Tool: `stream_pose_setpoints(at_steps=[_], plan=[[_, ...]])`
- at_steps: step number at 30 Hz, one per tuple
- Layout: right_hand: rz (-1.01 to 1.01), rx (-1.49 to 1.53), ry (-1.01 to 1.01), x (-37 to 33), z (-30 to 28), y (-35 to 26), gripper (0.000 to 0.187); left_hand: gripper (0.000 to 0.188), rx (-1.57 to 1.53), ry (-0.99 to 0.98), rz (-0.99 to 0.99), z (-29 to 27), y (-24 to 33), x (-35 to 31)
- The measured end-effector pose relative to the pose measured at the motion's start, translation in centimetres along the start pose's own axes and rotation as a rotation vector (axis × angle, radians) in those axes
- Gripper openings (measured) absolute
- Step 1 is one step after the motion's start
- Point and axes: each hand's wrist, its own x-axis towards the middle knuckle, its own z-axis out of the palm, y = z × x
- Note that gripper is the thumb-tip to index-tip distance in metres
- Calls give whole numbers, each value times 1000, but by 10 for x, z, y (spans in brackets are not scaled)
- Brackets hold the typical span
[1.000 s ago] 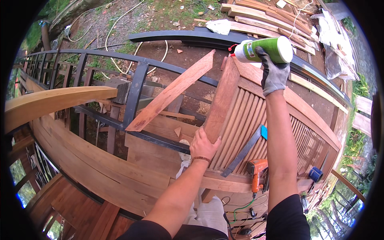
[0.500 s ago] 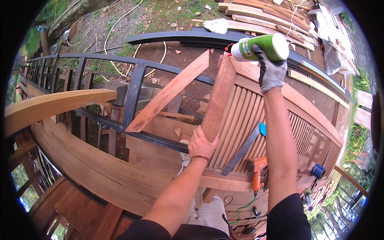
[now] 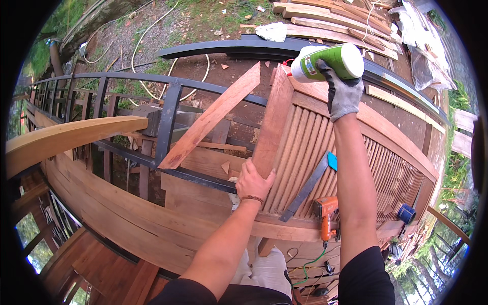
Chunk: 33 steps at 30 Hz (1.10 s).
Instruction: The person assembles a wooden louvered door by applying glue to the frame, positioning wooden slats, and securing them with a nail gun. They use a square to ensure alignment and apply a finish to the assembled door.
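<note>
My right hand, in a grey and black glove, grips a green and white glue bottle. The bottle lies nearly sideways, its red tip pointing left at the far corner of a slatted wooden panel. Bare but for a bracelet at the wrist, my left hand is wrapped round the near part of the panel's left end board. Whether any glue leaves the tip is too small to tell. On the slats rests a dark try square with a blue end.
An orange nail gun with a green hose lies on the panel's near edge, a blue tin farther right. A loose angled board leans across the black metal frame at left. Timber planks are stacked on the far ground.
The bottle and the panel sit slightly farther left in the picture, along with most of the scene. Both hands keep their grips, and the bottle's tip stays by the panel's far corner.
</note>
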Motion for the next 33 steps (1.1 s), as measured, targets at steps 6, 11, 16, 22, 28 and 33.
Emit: stream_pose_setpoints(at_steps=[6, 11, 16, 22, 28, 33], plan=[[-4, -14, 25, -12, -8, -11, 59, 80, 8, -9, 11, -1, 0, -1], [36, -35, 24, -17, -17, -14, 65, 80, 46, -12, -11, 1, 1, -2], [17, -32, 17, -20, -25, -8, 65, 81, 43, 25, 10, 1, 2, -3], [97, 10, 4, -26, -32, -6, 63, 80, 46, -15, -31, -5, 8, -2], [104, 57, 72, -34, -49, -5, 59, 80, 41, 6, -14, -3, 8, -3], [251, 55, -238, -33, -98, -20, 51, 80, 25, 15, -20, -1, 6, -3]])
